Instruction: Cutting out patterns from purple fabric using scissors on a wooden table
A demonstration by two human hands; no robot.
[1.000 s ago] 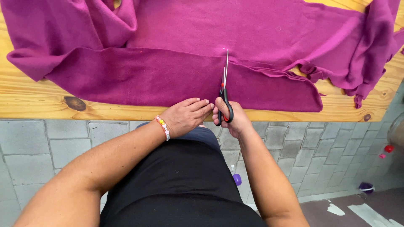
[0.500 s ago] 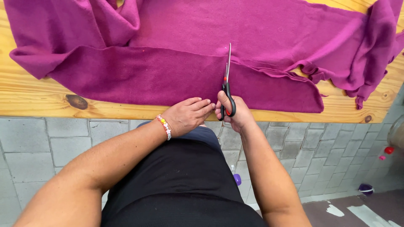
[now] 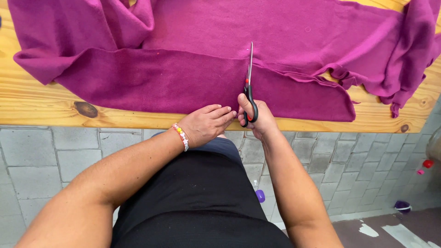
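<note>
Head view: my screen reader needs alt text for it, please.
A right hand holds black-handled scissors, blades in magenta fabric spread on a wooden table. The left hand, wearing a beaded bracelet, rests at the fabric's near edge.

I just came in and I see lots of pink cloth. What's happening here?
A person is cutting a big magenta cloth spread on a wooden table. The right hand holds black-handled scissors, with the blades pointing away from the person into the folded near edge of the cloth. The left hand, with a beaded bracelet on its wrist, rests at the table's edge right beside the scissors, fingers touching the cloth's edge.
</note>
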